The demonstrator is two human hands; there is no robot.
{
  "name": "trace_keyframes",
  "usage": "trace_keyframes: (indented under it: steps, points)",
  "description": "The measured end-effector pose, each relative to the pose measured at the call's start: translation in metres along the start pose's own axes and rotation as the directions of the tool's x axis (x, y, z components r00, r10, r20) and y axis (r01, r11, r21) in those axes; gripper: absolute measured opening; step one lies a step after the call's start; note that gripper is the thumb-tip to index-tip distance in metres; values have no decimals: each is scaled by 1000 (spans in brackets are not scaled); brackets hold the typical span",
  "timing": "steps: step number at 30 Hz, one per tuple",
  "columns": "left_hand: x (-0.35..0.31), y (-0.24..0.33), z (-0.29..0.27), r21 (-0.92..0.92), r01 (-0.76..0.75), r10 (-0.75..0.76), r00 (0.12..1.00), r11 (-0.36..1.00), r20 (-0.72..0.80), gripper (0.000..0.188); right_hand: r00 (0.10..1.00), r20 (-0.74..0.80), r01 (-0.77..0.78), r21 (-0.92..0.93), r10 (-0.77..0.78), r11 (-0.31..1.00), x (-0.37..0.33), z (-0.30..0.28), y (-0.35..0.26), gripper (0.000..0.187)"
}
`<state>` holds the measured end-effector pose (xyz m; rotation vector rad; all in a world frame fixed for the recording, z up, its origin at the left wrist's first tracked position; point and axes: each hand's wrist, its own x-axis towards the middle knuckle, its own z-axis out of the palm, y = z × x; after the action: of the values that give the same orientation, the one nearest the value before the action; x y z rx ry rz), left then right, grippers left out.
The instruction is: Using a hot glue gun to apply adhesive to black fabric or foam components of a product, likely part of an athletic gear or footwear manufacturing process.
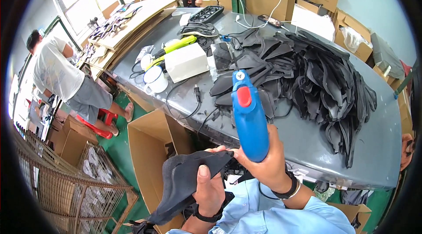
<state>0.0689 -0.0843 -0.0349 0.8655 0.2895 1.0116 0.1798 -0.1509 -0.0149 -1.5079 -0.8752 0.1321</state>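
Pinching a dark piece [182, 177] outside the tabletop's near edge [351, 177] is the left hand [210, 192]; the right hand [271, 168] clasps a blue tool [251, 126].

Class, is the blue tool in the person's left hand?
No, the right hand grips the blue tool, while the left hand holds a dark shaped piece.

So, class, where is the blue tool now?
In the head view, the blue tool is just right of centre, in the right hand, beside the dark piece.
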Motion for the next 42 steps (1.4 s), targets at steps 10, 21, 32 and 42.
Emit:
trace_keyframes:
  steps: [10,21,32,42]
  points:
    - [29,27,-4,-117,-247,226,959,962,-172,49,967,228,170,-241,-114,956,-26,7,-3,64]
    - [35,29,-4,-111,-431,391,880,895,-268,49,885,431,305,-257,-173,917,-54,17,3,69]
    - [33,44,-20,144,-259,285,935,955,-209,43,886,415,354,-312,-209,882,-47,14,-1,61]
    - [39,78,-30,528,-17,93,989,849,-117,34,869,461,346,-307,-179,887,-49,6,6,57]
